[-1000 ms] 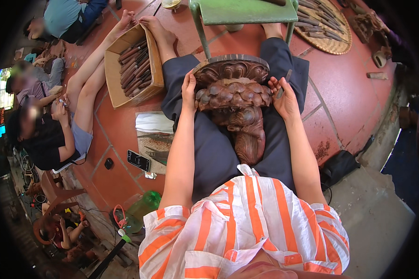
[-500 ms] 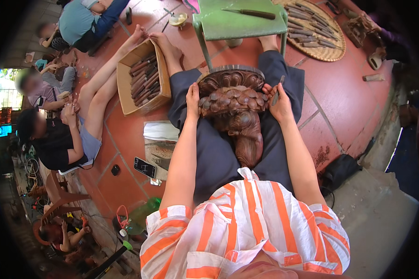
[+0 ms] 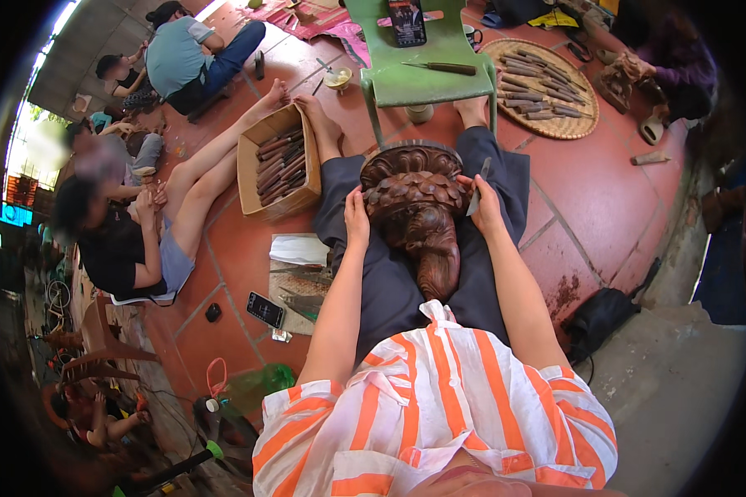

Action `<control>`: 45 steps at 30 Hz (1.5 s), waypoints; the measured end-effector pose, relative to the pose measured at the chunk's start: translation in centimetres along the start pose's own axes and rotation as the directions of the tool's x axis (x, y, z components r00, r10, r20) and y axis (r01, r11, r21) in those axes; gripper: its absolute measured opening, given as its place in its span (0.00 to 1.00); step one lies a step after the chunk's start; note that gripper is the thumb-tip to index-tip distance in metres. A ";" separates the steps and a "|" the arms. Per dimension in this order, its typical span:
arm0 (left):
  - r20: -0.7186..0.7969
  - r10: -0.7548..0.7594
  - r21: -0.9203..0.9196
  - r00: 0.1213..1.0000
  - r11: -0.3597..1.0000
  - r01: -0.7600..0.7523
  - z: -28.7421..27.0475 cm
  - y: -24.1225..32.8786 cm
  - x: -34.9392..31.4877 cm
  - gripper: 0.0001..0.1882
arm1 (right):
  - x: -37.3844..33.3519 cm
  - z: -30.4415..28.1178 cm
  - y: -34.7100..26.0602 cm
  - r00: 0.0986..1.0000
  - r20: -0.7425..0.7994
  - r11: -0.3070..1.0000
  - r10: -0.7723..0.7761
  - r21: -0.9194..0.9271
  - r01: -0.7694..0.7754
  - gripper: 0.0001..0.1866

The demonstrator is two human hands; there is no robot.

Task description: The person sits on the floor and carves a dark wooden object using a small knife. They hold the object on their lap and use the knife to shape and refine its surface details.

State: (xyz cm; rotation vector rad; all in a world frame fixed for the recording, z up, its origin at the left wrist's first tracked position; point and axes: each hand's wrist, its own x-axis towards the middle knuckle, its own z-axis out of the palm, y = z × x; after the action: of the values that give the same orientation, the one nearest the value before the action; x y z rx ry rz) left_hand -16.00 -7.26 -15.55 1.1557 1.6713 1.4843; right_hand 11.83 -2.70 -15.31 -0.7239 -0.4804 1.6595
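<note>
A dark brown wood carving (image 3: 419, 195) stands between my knees, with a wide scalloped top, a band of overlapping petals and a curved lower part. My left hand (image 3: 356, 219) is cupped against its left side, fingers closed on the edge. At the right side, my right hand (image 3: 486, 207) holds a slim grey chisel (image 3: 486, 168) between the fingers and palm. Fingertips of that hand touch the petal band. The chisel's handle is mostly hidden by the hand.
Beyond the carving stands a green plastic stool (image 3: 427, 79) bearing a knife (image 3: 443, 68) and a phone (image 3: 407, 22). A cardboard box (image 3: 261, 178) of tools is left, a woven tray (image 3: 584, 124) of tools right. Co-workers sit left and far right; a phone (image 3: 266, 310) lies on the floor.
The view has shifted, bringing more of the stool into sight. My left hand sits lower along the carving's side. My right hand still holds the chisel beside the petal band.
</note>
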 end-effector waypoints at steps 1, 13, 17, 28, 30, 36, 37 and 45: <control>0.049 0.016 -0.012 0.999 1.000 -0.015 -0.3 0.2 -0.3 0.27 | -0.2 0.3 0.1 1.000 0.009 1.000 -0.013 -0.026 0.013 0.16; 0.091 0.006 0.150 0.996 0.989 -0.019 -0.4 0.8 -1.5 0.33 | -1.7 0.1 1.3 0.995 0.057 0.957 -0.081 -0.276 0.094 0.14; 0.131 -0.044 0.204 0.990 0.979 0.016 -0.6 1.2 -1.0 0.35 | -1.2 -0.7 1.4 0.997 0.034 0.959 -0.074 -0.272 0.081 0.15; 0.166 -0.083 0.155 0.983 0.986 0.057 -0.5 3.0 -1.5 0.38 | -1.5 0.2 1.1 0.997 -0.029 0.954 -0.066 -0.296 0.054 0.12; 0.140 -0.072 0.165 0.987 0.985 0.048 -0.3 2.9 -1.5 0.38 | -1.3 0.0 1.2 0.998 -0.036 0.953 -0.059 -0.299 0.046 0.12; 0.103 -0.053 0.209 0.993 0.977 0.030 -0.2 1.3 -1.2 0.36 | -1.0 -0.7 1.5 0.998 -0.040 0.959 -0.054 -0.281 0.041 0.16; 0.104 -0.055 0.216 0.993 0.976 0.032 -0.3 1.2 -1.3 0.36 | -1.1 -0.5 1.6 0.998 -0.042 0.965 -0.054 -0.260 0.041 0.15; 0.168 -0.184 0.255 0.968 0.957 0.137 -0.4 3.7 -0.8 0.37 | -3.1 1.6 -0.7 0.991 -0.135 0.999 0.002 0.050 0.005 0.09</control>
State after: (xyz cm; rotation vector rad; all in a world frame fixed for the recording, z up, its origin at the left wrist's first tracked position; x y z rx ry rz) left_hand -15.23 -8.16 -11.96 1.2133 1.7994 1.0567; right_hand 11.53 -5.46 -13.11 -0.7928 -0.3423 1.6035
